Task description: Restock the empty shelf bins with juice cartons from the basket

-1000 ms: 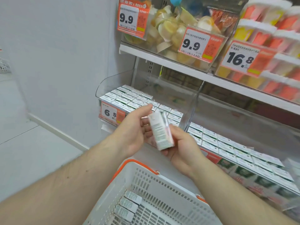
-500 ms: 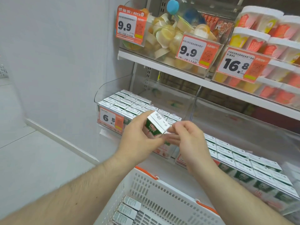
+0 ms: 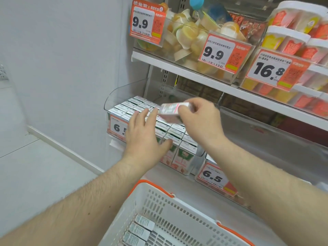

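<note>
My right hand point(image 3: 200, 125) grips a small white and pink juice carton point(image 3: 173, 110), blurred, lying on its side above the left clear shelf bin point(image 3: 113, 96). That bin holds several rows of upright cartons point(image 3: 134, 105). My left hand point(image 3: 143, 137) hovers open with straight fingers in front of the bin, over its front cartons and the 6.5 price tag point(image 3: 118, 127). The white basket point(image 3: 159, 206) with orange handles sits below, with three cartons point(image 3: 140, 229) visible at its bottom.
A second clear bin point(image 3: 266, 139) to the right carries another 6.5 tag point(image 3: 213, 178); my right arm hides its cartons. The upper shelf point(image 3: 177, 70) holds bins of jelly cups and tubs with 9.9 and 16.8 tags. A white wall stands at the left.
The carton passed from my left hand to my right hand and rose over the left bin. My left hand let go and opened in front of the bin.
</note>
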